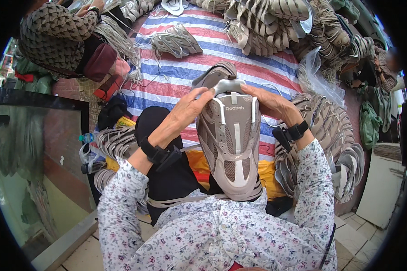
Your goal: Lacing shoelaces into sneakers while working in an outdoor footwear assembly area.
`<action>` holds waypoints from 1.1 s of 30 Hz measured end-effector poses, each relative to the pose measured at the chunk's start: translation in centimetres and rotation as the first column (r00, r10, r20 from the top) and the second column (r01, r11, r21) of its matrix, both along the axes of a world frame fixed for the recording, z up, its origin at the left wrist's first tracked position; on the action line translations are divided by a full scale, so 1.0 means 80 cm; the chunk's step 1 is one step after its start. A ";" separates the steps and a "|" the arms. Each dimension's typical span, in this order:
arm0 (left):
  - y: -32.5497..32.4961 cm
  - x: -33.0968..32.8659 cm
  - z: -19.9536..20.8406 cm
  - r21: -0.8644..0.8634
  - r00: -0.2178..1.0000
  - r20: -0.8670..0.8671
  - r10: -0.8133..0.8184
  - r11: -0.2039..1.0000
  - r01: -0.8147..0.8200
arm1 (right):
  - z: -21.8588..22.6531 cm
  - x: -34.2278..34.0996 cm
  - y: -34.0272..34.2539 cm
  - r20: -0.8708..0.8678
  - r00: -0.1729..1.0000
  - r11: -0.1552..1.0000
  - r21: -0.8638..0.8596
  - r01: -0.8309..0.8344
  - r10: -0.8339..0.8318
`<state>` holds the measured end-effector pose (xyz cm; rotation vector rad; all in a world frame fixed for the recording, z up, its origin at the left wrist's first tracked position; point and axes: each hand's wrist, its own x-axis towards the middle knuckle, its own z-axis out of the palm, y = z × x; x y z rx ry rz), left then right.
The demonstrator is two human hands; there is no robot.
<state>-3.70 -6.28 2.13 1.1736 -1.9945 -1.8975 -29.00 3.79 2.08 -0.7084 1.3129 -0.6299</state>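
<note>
Both hands clamped on: L hand [187, 107] & R hand [269, 103] pinch opposite sides of the pale collar [229, 86] of the shoe upper [234, 135], toe end at my floral top [217, 235], by the striped tarp's [262, 74] near edge. Prob. light, bendy mesh, stiffer toe, not v. slippery; best hold = collar, both sides. Tarp's wrinkled; stacked uppers [323, 124] along R edge, co-worker [54, 40] at far L corner, glass panel [36, 167] off L

The person's hands [183, 110] pinch the pale collar [229, 85] of a beige shoe upper [237, 131] above the near edge of a striped tarp [178, 67], with stacked uppers [337, 131] along its right edge.
</note>
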 end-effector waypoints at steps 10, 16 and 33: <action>-0.013 -0.009 -0.013 0.587 0.989 -0.019 -0.145 0.799 0.128 | 0.028 0.025 0.018 0.106 0.961 0.964 -0.043 0.262 -0.256; -0.004 -0.002 -0.015 0.477 0.978 -0.201 0.047 0.877 0.056 | 0.051 0.044 0.024 0.102 0.910 0.903 -0.121 0.413 -0.403; 0.082 0.024 0.032 -0.815 0.971 0.168 -0.171 0.530 0.234 | -0.027 0.065 0.014 0.012 0.893 0.885 -0.125 0.448 -0.451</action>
